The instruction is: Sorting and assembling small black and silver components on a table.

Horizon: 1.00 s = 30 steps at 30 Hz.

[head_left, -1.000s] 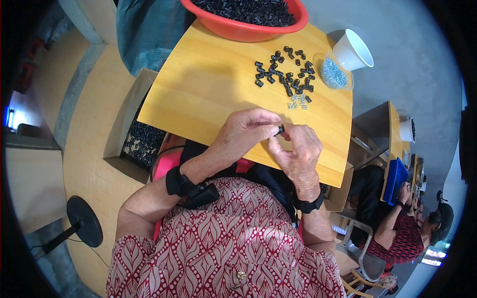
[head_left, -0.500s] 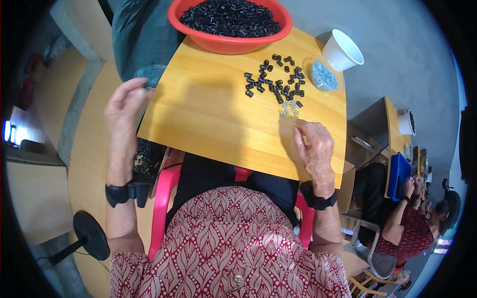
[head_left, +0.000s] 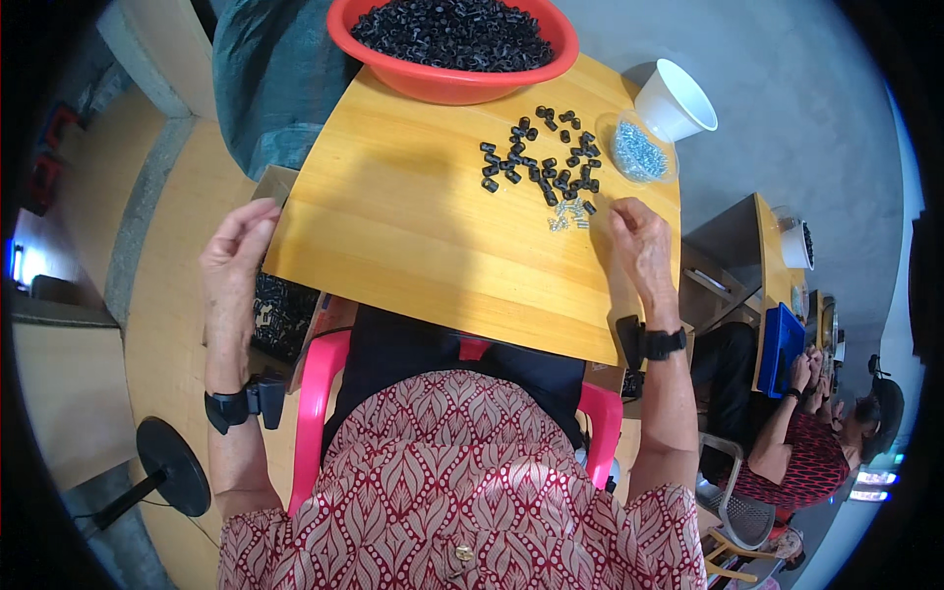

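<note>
My left hand (head_left: 234,241) hangs past the table's left edge, above a box (head_left: 280,324) of small black parts. Its thumb and fingertips are closed together; anything between them is too small to see. At the right side of the wooden table (head_left: 393,236), my right hand (head_left: 644,241) is curled with its fingers closed, and I cannot make out what they hold. Close to its left lie a little heap of small silver screws (head_left: 568,216) and a scatter of short black plastic pieces (head_left: 551,177).
A red basin (head_left: 452,88) heaped with black parts stands at the far edge. A clear bowl of silver screws (head_left: 639,152) and a white cup (head_left: 678,103) are at the far right. Another person (head_left: 796,442) works beside a blue tray (head_left: 782,344).
My left hand has come down and nearer; the small dark thing at its fingertips no longer shows. My right hand has shifted right and slightly away from me, beside the screws.
</note>
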Motion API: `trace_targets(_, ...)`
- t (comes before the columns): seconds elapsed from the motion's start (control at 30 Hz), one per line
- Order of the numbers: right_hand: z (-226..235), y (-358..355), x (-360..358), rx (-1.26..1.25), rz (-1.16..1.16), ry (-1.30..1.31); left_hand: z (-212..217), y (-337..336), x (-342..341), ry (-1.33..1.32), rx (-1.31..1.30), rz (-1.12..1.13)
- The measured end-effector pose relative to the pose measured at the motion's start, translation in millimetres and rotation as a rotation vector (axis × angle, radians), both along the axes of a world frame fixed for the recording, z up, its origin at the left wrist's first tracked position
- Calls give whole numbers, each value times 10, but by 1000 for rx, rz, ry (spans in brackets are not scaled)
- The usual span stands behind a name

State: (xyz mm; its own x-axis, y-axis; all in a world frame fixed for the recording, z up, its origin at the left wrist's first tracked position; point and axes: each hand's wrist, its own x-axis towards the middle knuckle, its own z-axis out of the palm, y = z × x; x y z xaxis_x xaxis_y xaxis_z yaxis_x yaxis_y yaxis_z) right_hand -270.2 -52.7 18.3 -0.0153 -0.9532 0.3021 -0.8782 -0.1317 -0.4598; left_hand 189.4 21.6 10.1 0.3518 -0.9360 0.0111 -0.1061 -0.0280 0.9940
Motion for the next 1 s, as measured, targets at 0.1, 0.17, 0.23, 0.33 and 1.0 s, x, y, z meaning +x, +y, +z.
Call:
trace_targets(0.1,-34,-159,88,88,28,-123,253,-54,-465,70,12,-228)
trace_targets(0.17,-101,-254,114,112,38,-93,347,-76,-730,94,29,-327)
trace_targets(0.23,-142,-288,118,132,43,-63,324,-142,-934,305,60,-444)
trace_targets(0.33,-163,-305,116,130,33,-41,272,-232,-1173,286,60,-526)
trace_targets(1.0,240,566,1025,-71,450,-217,-140,-399,-1875,395,111,-690)
